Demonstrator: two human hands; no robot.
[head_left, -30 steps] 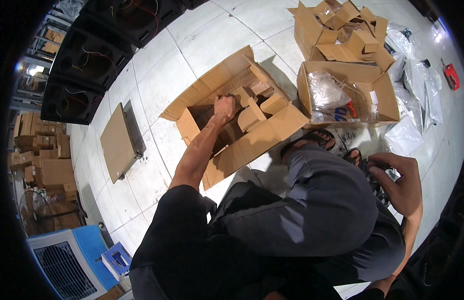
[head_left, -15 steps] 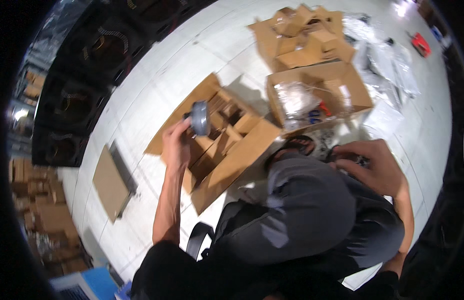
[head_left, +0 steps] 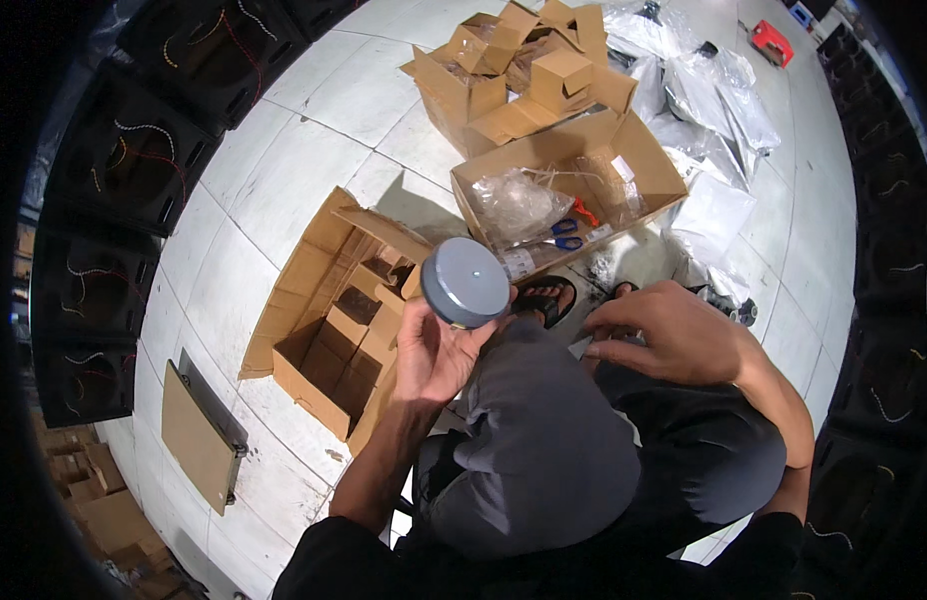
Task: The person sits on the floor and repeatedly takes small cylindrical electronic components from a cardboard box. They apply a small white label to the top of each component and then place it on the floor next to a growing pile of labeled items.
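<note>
L hand [head_left: 439, 352] fingers curl round a grey round cap [head_left: 466, 282], held just above the divided cardboard box [head_left: 329, 330]. R hand [head_left: 674, 338] rests on knee, fingers loosely bent, holding nothing visible.

— What does the room look like?

— A floor of large white tiles [head_left: 284, 130] with dark grout lines, brightly lit from above and glossy in places.

— And along the edges?

— Rows of black boxy cabinets [head_left: 124, 160] with coloured wires line the left side, with more on the right [head_left: 884, 300]. Stacked brown cardboard cartons [head_left: 84, 480] sit in the lower left corner.
</note>
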